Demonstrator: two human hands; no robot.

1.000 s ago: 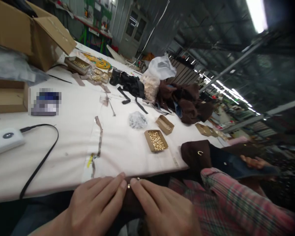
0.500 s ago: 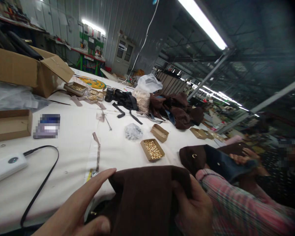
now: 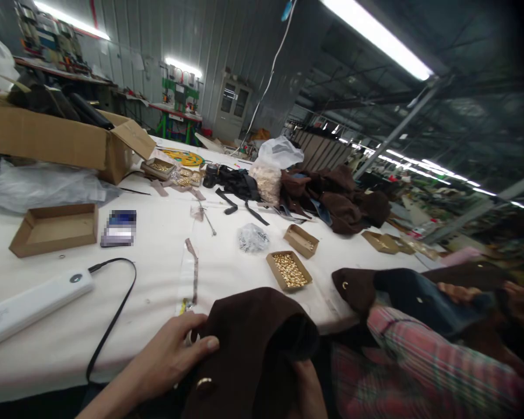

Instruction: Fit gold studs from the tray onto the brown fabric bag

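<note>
Dark brown fabric [image 3: 240,331] with a small gold ring on it hangs over the near table edge. My left hand [image 3: 170,355] is at its left side, thumb and fingers closed round the cloth's edge. Partly hidden under the fabric's right side, my right hand [image 3: 308,387] holds the cloth, its fingertips out of sight. Beyond the fabric stands a cardboard tray of gold pieces [image 3: 289,270], with a smaller tray [image 3: 301,241] behind it. A clear bag of small metal parts [image 3: 252,238] lies to their left.
At right, another person's plaid sleeve [image 3: 436,349] and hands hold brown and blue fabric [image 3: 432,297]. A white power bank [image 3: 35,308] with a black cable, an empty tray [image 3: 56,228] and a large carton [image 3: 52,134] are at left. Brown garments [image 3: 340,201] lie piled behind.
The view has shifted left. The brown fabric has turned and folded over, bringing its gold ring into view. My left hand has closed on the edge; my right hand has moved lower beneath the cloth.
</note>
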